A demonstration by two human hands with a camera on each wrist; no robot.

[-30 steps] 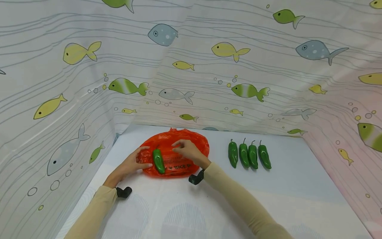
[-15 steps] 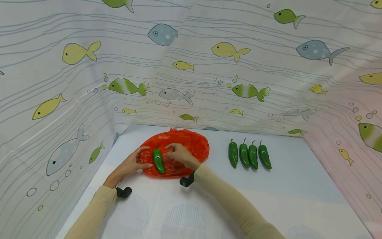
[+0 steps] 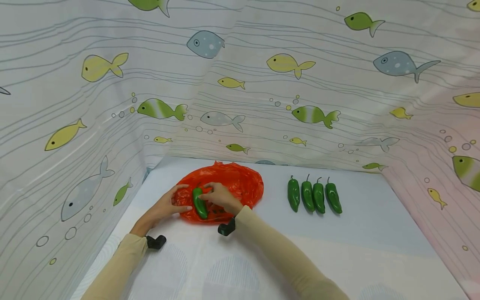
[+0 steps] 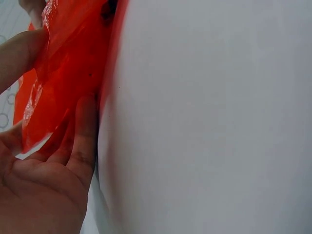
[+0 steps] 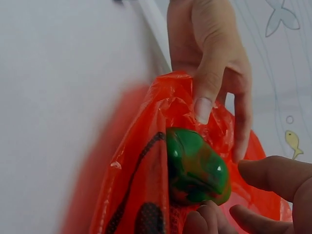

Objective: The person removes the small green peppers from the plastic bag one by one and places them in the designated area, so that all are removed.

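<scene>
A glossy green chili pepper lies lengthwise on a crinkled red plastic bag in the head view. My right hand reaches over the bag from the right, fingertips right at the pepper's side. In the right wrist view, the pepper appears end-on, with right-hand fingers spread beside it and a small gap showing. My left hand is at the bag's left edge, thumb and fingers spread apart. The left wrist view shows left-hand fingers extended against the red film, partly covered by it.
Several more green peppers lie in a row to the right of the bag. Pale walls with printed fish enclose the white table at the back and sides. A black camera mount sits on the right wrist.
My right hand has moved left across the bag, from apart from the pepper to right at its side. The left hand, bag and peppers have stayed put.
</scene>
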